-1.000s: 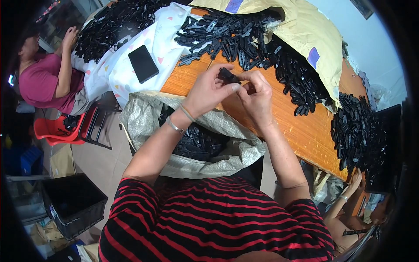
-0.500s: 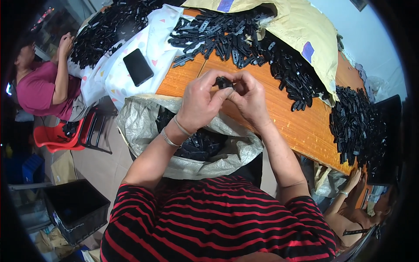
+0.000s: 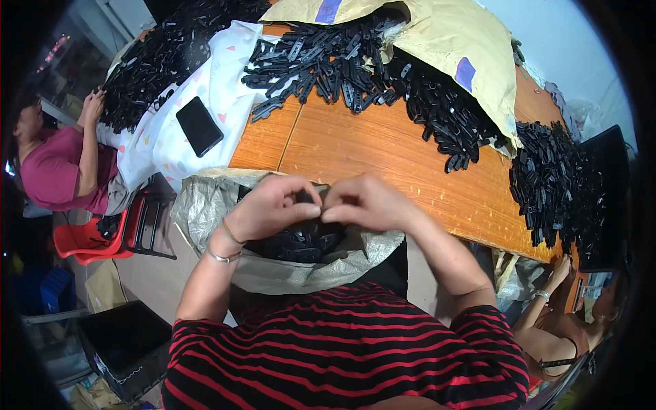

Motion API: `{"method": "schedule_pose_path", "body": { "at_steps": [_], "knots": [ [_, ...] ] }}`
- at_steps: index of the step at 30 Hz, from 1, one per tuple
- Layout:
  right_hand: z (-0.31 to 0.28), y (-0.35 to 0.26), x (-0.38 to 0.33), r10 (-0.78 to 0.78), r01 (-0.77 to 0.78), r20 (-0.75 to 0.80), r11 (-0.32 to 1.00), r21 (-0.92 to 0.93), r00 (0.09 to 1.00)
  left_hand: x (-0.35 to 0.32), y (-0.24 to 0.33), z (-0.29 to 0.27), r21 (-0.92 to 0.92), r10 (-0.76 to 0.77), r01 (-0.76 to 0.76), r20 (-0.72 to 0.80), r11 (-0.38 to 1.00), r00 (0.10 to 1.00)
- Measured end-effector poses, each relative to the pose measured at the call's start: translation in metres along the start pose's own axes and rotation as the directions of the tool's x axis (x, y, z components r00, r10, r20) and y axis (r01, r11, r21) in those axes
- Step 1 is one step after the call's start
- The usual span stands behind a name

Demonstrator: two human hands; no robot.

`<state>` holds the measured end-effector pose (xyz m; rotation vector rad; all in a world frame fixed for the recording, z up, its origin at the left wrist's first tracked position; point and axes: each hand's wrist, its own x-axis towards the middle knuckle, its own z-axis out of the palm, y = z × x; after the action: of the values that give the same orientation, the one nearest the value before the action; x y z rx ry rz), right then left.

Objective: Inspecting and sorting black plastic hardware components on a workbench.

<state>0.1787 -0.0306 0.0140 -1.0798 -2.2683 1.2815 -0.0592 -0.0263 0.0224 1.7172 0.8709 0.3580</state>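
My left hand point(image 3: 273, 206) and my right hand point(image 3: 365, 203) meet fingertip to fingertip over the mouth of a woven sack point(image 3: 205, 208) at the table's near edge. Between the fingers sits a small black plastic part point(image 3: 309, 199), mostly hidden by them. Both hands pinch it. Under the hands, the sack holds several black plastic parts point(image 3: 301, 242). A bangle circles my left wrist.
The orange wooden table point(image 3: 383, 154) carries heaps of black plastic strips point(image 3: 355, 65) at the back and right point(image 3: 547, 178), a yellow sack point(image 3: 451, 41), a white patterned cloth with a black phone point(image 3: 199, 126). One person sits at left point(image 3: 61, 171), another at lower right point(image 3: 553, 321). A red stool point(image 3: 89, 239) stands left.
My hands have come back from over the table toward me and lower, and now hover above the sack's opening, still closed together on the small black part.
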Motion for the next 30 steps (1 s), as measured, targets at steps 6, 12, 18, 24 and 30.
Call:
{"method": "schedule_pose_path", "body": {
  "at_steps": [6, 12, 18, 24, 30],
  "knots": [
    [-0.085, 0.072, 0.016, 0.268, -0.340, -0.527, 0.939, -0.043, 0.807, 0.061, 0.015, -0.015, 0.169, 0.134, -0.107, -0.156, 0.980, 0.979],
    [-0.117, 0.115, 0.060, 0.088, -0.450, -0.712, 0.827, -0.338, 0.696, 0.189, -0.014, -0.019, 0.807, 0.530, -0.125, -0.253, 0.577, 0.809],
    [-0.109, 0.098, 0.055, 0.194, -0.514, -0.577, 0.720, -0.466, 0.793, 0.210, -0.020, -0.025, 0.935, 0.551, -0.122, -0.087, 0.332, 0.830],
    [-0.093, 0.100, 0.022, 0.027, -0.293, -0.453, 0.796, -0.529, 0.891, 0.191, -0.026, -0.021, 0.921, 0.627, -0.200, -0.059, 0.334, 0.776],
    [-0.088, 0.088, 0.008, -0.028, -0.289, -0.509, 0.796, -0.531, 0.860, 0.166, -0.023, -0.011, 0.783, 0.552, -0.227, -0.171, 0.579, 0.816]
  ]
}}
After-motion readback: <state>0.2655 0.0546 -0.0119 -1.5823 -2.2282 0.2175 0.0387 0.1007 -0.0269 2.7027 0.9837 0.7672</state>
